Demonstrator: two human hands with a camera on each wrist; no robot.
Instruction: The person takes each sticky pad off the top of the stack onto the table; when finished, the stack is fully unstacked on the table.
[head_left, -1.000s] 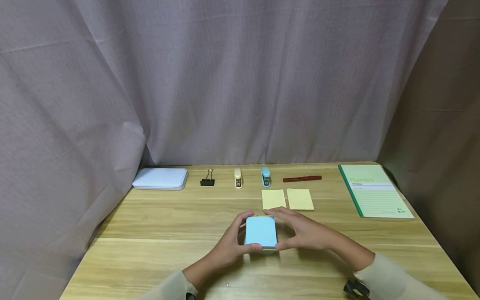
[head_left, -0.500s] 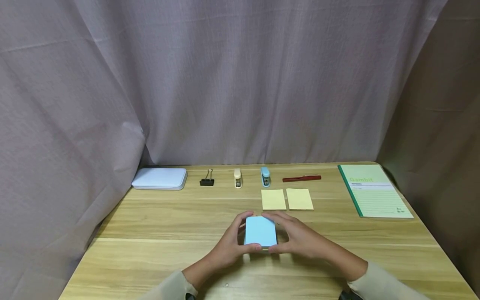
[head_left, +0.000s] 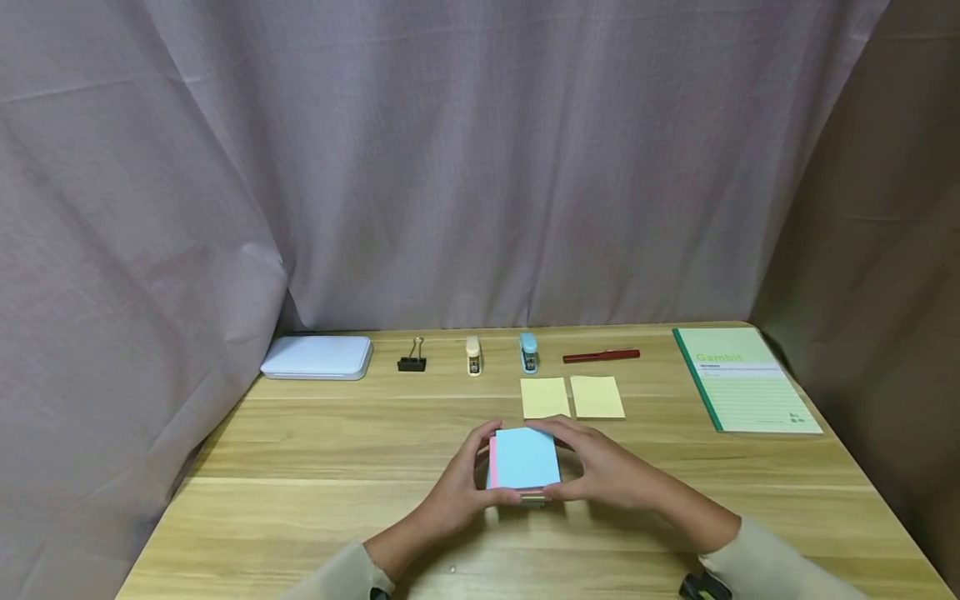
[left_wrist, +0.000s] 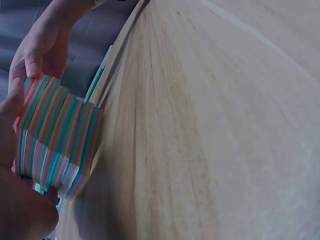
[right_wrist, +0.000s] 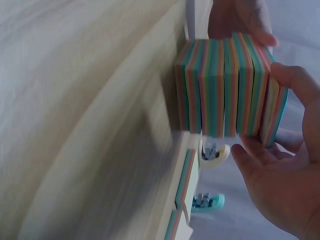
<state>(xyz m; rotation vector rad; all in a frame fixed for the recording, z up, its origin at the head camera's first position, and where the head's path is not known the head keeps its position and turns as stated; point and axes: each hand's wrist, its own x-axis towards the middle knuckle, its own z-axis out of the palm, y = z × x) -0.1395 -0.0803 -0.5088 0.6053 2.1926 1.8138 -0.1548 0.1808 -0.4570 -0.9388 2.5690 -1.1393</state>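
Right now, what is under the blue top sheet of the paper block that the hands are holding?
Under the blue top sheet a pink layer shows at the left edge. The wrist views show the paper block striped in many colours. The left hand and right hand cover its underside.

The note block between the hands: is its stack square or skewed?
Skewed: the note block shows a pink layer sticking out left under the blue top sheet.

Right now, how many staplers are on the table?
2, both in the back row: a cream stapler and, just right of it, a blue stapler. None seems hidden.
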